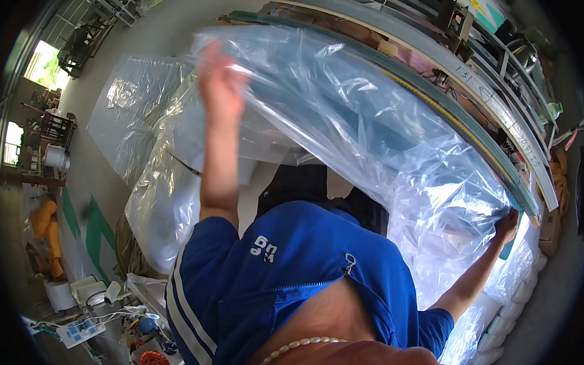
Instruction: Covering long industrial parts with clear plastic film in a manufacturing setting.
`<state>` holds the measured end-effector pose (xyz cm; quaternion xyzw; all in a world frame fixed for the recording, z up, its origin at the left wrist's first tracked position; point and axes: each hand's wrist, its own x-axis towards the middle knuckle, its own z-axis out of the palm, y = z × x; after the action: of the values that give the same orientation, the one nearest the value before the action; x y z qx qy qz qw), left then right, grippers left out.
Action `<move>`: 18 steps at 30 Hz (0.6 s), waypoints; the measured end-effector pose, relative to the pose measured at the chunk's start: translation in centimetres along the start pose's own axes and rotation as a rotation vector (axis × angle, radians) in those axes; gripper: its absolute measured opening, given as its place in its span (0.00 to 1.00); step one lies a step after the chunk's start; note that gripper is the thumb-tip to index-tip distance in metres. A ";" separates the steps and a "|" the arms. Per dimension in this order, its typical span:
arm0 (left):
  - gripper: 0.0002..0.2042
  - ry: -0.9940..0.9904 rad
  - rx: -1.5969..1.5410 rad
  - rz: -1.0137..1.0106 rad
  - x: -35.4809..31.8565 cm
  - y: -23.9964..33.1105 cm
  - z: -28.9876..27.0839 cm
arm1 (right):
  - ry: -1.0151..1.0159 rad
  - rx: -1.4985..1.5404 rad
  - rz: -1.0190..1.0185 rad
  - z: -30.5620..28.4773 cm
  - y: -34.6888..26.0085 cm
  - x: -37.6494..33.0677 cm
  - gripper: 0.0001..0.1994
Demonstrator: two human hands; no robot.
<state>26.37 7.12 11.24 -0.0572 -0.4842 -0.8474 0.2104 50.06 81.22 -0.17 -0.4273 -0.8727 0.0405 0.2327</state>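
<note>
Jacket, blue, is filling the foreground. Clear film is spanning between both hands, lying over the long teal worktop and spilling past its near edge. Right hand is sitting at the worktop's right end, against the film; too small to tell if fingers are pinching or just pressing. Left hand is showing blurred by the film's left end, near the worktop's left end; can't tell if fingers are gripping. Hands are sitting wide apart, probably so the span isn't bunching. Yellow strip is running along the far edge, maybe serving as a measuring guide. Metal rails are lying beyond that edge.
</note>
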 end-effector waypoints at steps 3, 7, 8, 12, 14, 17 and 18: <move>0.08 -0.081 -0.220 0.123 7.7 6.0 -4.2 | -0.063 0.047 -0.106 0.4 0.5 0.5 0.18; 0.10 0.064 0.416 -0.074 11.4 2.9 -10.5 | -0.001 0.073 -0.221 1.1 1.0 0.0 0.16; 0.11 0.141 0.648 -0.170 11.3 1.2 -13.4 | -0.025 0.080 -0.252 0.6 0.9 -0.2 0.16; 0.14 -0.100 1.373 -0.179 4.4 -6.5 -27.1 | -0.039 -0.012 -0.394 0.7 4.0 -0.4 0.15; 0.13 -0.096 1.484 -0.188 0.9 -8.0 -28.9 | -0.099 -0.013 -0.235 0.9 7.3 -0.4 0.15; 0.12 0.104 1.342 -0.095 -1.1 -8.4 -24.1 | -0.077 0.062 -0.132 0.8 9.7 -1.1 0.17; 0.11 0.175 1.312 0.050 -0.2 -7.6 -21.7 | -0.080 0.047 -0.113 0.5 8.3 -1.2 0.17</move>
<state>25.79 -7.76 -6.25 0.1406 -0.8796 -0.3729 0.2599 56.55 85.62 -3.34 -0.3699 -0.9028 0.0651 0.2096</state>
